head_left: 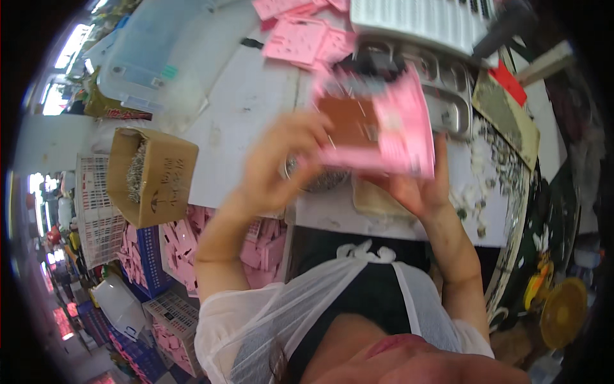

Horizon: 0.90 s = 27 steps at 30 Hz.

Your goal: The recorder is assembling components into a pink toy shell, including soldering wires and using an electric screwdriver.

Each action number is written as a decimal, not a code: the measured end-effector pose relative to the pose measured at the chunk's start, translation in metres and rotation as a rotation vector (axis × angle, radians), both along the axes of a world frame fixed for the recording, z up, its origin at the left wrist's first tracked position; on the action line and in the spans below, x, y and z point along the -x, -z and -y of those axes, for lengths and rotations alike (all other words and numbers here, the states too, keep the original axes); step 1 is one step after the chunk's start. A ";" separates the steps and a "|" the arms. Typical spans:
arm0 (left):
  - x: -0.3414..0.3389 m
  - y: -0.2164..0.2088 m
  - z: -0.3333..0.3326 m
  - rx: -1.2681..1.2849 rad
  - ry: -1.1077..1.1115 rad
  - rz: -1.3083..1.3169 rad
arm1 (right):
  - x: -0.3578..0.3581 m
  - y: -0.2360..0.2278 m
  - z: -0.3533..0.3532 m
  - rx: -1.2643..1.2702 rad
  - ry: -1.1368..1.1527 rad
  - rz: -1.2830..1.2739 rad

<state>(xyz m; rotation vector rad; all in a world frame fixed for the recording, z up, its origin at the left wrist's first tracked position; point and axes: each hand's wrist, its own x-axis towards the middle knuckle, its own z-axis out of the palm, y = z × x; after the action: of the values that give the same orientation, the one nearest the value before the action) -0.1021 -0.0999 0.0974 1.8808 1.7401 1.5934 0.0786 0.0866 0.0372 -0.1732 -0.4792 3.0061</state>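
Note:
A pink plastic case [419, 109] with a brown panel [348, 121] inside is held up over the table, its right part smeared by motion. My right hand [416, 192] grips it from below at its lower right edge, thumb up along the side. My left hand [278, 160] is at the case's left edge, fingers bent toward the brown panel. That hand is blurred, so I cannot tell whether it pinches anything. Thin light slivers show on the panel. Below the case, partly hidden by it and my left hand, stands a round metal dish [323, 180] of small grey bits.
Flat pink plastic parts [297, 40] lie at the back. A steel compartment tray [448, 109] and a white ribbed tray [416, 22] stand at the back right. Small loose pieces [489, 166] litter the right side. A cardboard box [166, 176] of metal bits stands left, above crates of pink parts [265, 246].

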 end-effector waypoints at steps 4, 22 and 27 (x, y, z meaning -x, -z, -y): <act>-0.084 0.060 0.026 0.115 0.066 -0.054 | -0.032 0.010 0.008 -0.236 0.158 0.294; -0.087 0.128 -0.008 0.280 -0.058 -0.317 | -0.039 0.060 -0.046 -2.555 0.634 0.418; -0.097 0.124 -0.001 0.348 -0.055 -0.289 | -0.047 0.066 -0.068 -2.344 0.419 0.241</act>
<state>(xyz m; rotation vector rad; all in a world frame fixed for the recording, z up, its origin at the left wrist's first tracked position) -0.0048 -0.0986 -0.0264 1.9702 2.0367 0.9825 0.1257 0.1548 -0.0285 -0.2678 -2.6359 0.5651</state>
